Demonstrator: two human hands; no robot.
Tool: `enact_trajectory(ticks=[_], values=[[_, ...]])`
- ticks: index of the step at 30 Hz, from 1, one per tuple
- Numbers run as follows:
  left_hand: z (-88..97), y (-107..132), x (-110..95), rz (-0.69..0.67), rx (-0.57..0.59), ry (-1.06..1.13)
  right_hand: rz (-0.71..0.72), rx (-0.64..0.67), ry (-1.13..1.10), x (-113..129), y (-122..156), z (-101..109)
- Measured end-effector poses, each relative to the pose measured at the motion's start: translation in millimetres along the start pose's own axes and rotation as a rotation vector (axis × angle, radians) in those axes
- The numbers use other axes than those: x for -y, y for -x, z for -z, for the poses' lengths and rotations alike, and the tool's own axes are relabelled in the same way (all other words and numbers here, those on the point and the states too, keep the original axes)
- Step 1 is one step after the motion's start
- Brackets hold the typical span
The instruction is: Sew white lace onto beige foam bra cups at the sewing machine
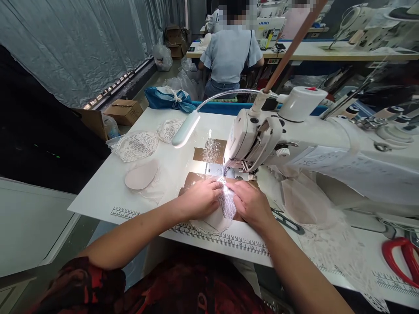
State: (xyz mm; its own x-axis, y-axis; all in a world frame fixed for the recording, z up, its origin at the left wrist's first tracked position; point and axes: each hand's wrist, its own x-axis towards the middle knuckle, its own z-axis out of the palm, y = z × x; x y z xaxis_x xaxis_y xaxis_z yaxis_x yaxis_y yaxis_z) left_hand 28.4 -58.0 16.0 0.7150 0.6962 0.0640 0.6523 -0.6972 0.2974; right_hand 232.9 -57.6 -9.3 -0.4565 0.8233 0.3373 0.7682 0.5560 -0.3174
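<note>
Flanking white lace piece [227, 205] on tabletop [104, 192] with our left hand [201, 198] and right hand [251, 203], both touching it, neither clearly nearer; fingertips down on lace, pinching or only pressing we cannot tell. Long axis runs away from us, far end at presser foot [224, 171] of sewing machine [241, 135].

The only camera looks forward and down from head height, near the hands [201, 198], its view reaching past the desk [101, 192] to a seated co-worker [226, 54].
</note>
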Motion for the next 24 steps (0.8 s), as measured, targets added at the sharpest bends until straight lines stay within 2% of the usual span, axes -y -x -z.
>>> enact_trajectory(ticks=[3, 9, 13, 20, 24], values=[[2.2, -4.0, 5.0, 0.030, -0.025, -0.015, 0.009, 0.090, 0.132, 0.4, -2.2, -2.9], [-0.5, -11.8, 16.8, 0.033, -0.011, -0.082, -0.027, 0.088, 0.172, 2.9, -3.6, -4.8], [-0.9, -17.5, 25.6, -0.024, 0.018, -0.071, -0.035, 0.066, 0.183, 2.9, -4.2, -6.2], [0.9, -25.6, 45.1, -0.170, -0.007, -0.079, -0.068, 0.068, 0.209, 4.4, -6.0, -8.9], [3.0, -28.9, 55.6, -0.250, 0.035, -0.098, -0.067, 0.077, 0.177, 4.4, -6.1, -8.1]])
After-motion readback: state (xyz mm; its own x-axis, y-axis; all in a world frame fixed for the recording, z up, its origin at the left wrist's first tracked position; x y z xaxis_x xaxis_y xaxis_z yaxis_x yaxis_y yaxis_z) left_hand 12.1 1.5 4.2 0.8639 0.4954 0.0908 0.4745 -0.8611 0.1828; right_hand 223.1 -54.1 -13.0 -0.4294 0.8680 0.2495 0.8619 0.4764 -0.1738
